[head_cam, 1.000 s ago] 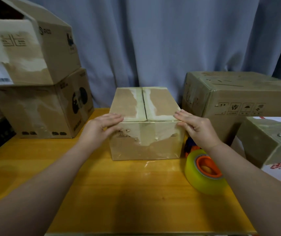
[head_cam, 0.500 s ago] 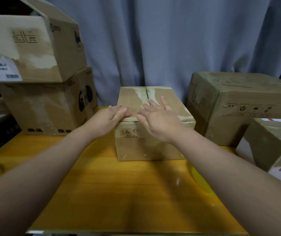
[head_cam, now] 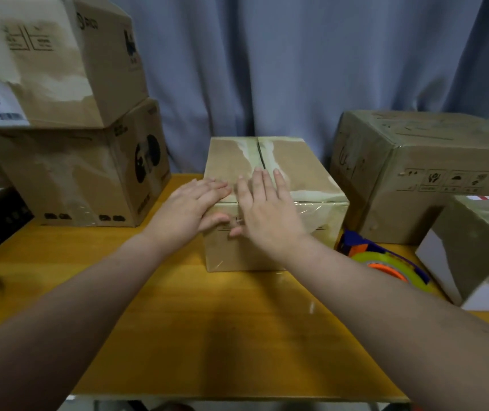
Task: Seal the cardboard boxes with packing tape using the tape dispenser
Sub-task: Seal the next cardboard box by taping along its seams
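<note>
Both hands, left (head_cam: 191,207) and right (head_cam: 267,212), press flat with straight fingers on the small box (head_cam: 311,185) mid-table; the tape dispenser (head_cam: 385,264) lies right (partly hidden).

A small box (head_cam: 302,176) stands in the middle of the table (head_cam: 207,336), toward its far edge. The left hand (head_cam: 190,209) and the right hand (head_cam: 267,215) lie side by side flat over its near top edge. The tape dispenser (head_cam: 385,262) lies on the table just right of the box. Farther right stands a large box (head_cam: 430,179), with another box (head_cam: 480,247) nearer. At the far left, an upper box (head_cam: 59,54) sits on a lower box (head_cam: 74,179). A curtain (head_cam: 267,69) hangs behind everything.
</note>
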